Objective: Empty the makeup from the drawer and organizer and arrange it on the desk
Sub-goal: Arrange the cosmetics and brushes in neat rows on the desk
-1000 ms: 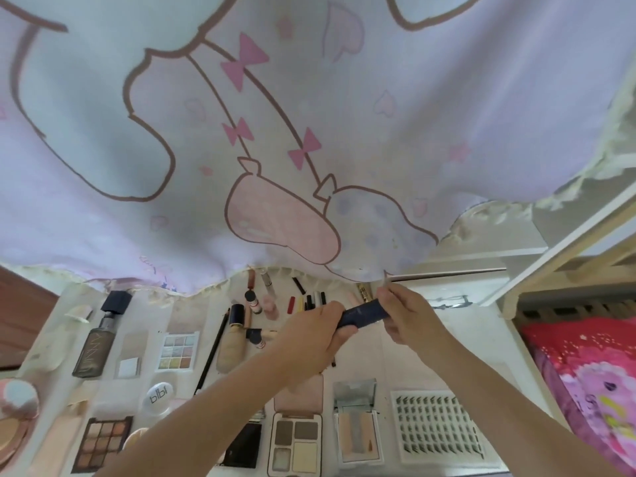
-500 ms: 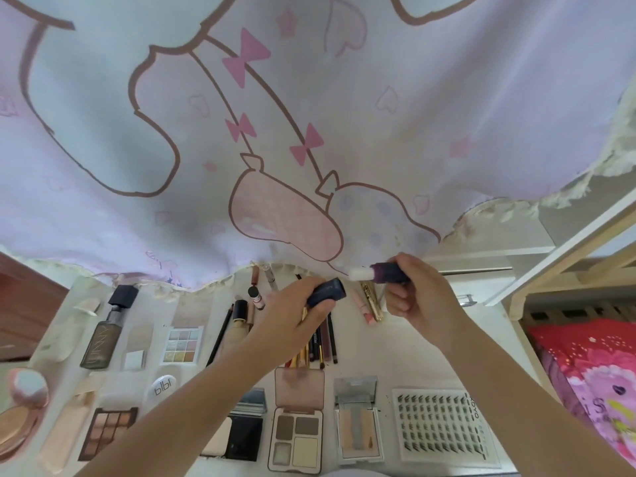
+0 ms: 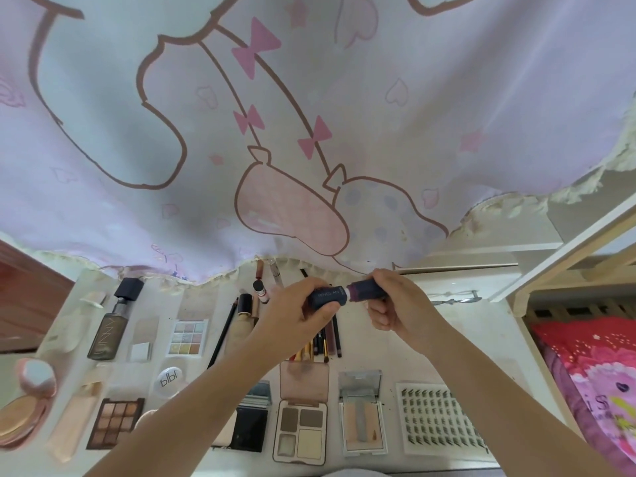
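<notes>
Over the back of the white desk [image 3: 471, 342] both hands hold one dark blue lipstick-like tube. My left hand [image 3: 292, 316] grips its lettered cap [image 3: 327, 295]. My right hand [image 3: 401, 306] grips the purple-tinted body [image 3: 366, 291]. Cap and body are in line and almost touching end to end. Makeup lies in rows on the desk: a dark bottle [image 3: 110, 325], a pastel eyeshadow palette [image 3: 187, 337], a brown palette [image 3: 115, 421], several pencils [image 3: 327, 342], an open four-pan palette [image 3: 303, 425], a contour compact [image 3: 361, 425] and a lash tray [image 3: 440, 421].
A printed pink and lilac curtain [image 3: 309, 132] hangs low over the desk's back edge. A metal eyelash curler [image 3: 454, 297] lies to the right of my hands. A round compact [image 3: 20, 414] sits at the far left. A bed with red bedding [image 3: 592, 373] borders the right side.
A second ago the tube was held closed. Half a second ago cap and body were pulled apart. Now they are brought back together, nearly touching.
</notes>
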`<state>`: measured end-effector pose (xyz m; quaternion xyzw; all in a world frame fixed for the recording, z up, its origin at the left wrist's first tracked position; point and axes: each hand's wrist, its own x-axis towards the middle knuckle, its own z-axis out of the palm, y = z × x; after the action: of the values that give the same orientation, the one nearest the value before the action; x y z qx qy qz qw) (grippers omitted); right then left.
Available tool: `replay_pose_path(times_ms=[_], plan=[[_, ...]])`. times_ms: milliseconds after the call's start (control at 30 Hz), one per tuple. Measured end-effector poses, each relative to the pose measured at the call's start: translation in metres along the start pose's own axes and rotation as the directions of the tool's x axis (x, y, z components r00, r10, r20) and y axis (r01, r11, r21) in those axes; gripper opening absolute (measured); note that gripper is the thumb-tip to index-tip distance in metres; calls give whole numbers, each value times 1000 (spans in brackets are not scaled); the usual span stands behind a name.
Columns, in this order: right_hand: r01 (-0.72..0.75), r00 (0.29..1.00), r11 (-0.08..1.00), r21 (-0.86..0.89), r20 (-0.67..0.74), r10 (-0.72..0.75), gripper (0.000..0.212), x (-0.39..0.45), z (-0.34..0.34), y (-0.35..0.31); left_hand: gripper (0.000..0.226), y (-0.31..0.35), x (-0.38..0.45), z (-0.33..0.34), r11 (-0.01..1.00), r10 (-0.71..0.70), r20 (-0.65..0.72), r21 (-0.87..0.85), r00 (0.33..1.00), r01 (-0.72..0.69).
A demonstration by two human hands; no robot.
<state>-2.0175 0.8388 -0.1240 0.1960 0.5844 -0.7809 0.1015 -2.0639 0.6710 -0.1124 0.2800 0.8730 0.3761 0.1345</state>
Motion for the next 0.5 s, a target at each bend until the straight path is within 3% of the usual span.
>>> replay_pose_path(times_ms=[233, 400, 500], plan=[[-173, 982, 984, 34, 87, 169, 25, 3, 0, 24, 12, -13, -9, 6, 988, -119, 37, -89, 992, 122], [-136, 969, 936, -325, 154, 194, 23, 1, -5, 31, 11, -18, -12, 7, 986, -135, 70, -93, 988, 142], [27, 983, 772, -635, 159, 96, 21, 1, -4, 31, 12, -21, -9, 7, 976, -160, 95, -133, 983, 171]])
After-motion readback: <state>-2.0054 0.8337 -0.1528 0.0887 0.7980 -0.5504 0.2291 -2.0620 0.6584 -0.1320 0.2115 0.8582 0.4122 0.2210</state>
